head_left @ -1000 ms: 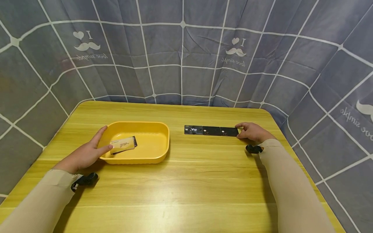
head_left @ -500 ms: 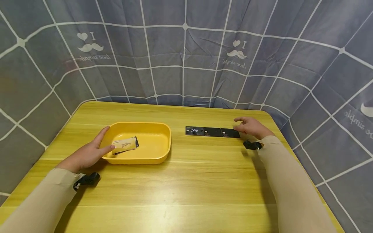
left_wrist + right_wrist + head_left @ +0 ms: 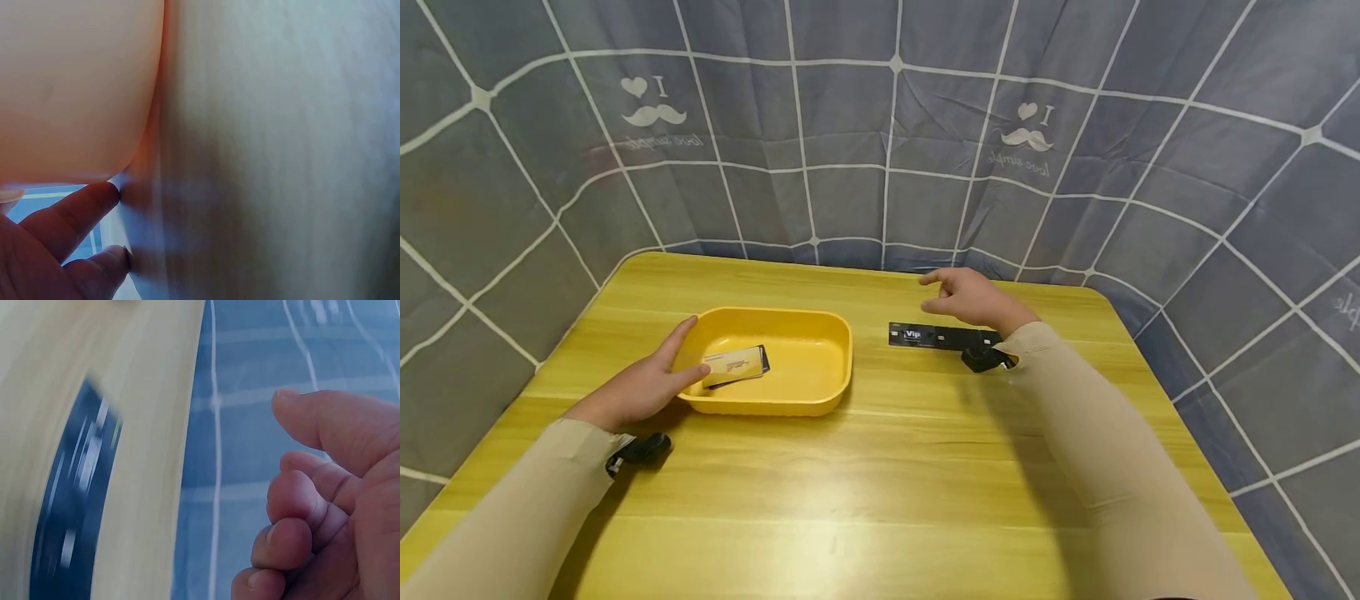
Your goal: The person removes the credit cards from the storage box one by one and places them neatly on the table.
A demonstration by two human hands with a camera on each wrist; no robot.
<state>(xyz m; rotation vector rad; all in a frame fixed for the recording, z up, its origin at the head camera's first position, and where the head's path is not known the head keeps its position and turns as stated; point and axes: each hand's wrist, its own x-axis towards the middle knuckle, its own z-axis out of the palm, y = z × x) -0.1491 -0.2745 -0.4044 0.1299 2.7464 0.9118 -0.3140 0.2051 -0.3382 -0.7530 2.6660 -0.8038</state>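
Note:
My left hand (image 3: 643, 385) holds the left end of a yellow plastic basin (image 3: 790, 407), thumb over the rim and fingers along the outside. Inside the basin a gold card (image 3: 733, 367) lies over a dark card, only the dark edge showing. To the right, black cards lie end to end in a row on the table, the leftmost a black card (image 3: 912, 335) printed "Vip". My right hand (image 3: 973, 298) hangs above and behind this row, fingers loosely curled around nothing. Its wrist and wrist camera hide the row's right end. In the right wrist view the row of cards (image 3: 75, 494) is blurred.
The pale wooden table (image 3: 820, 500) has rounded far corners. A grey-blue curtain (image 3: 842, 117) with white grid lines hangs behind it and along both sides. Black wrist cameras sit under both wrists.
My right hand has left the right end of the card row, risen, and moved left over the cards. The left hand stays at the basin; the head view has shifted slightly.

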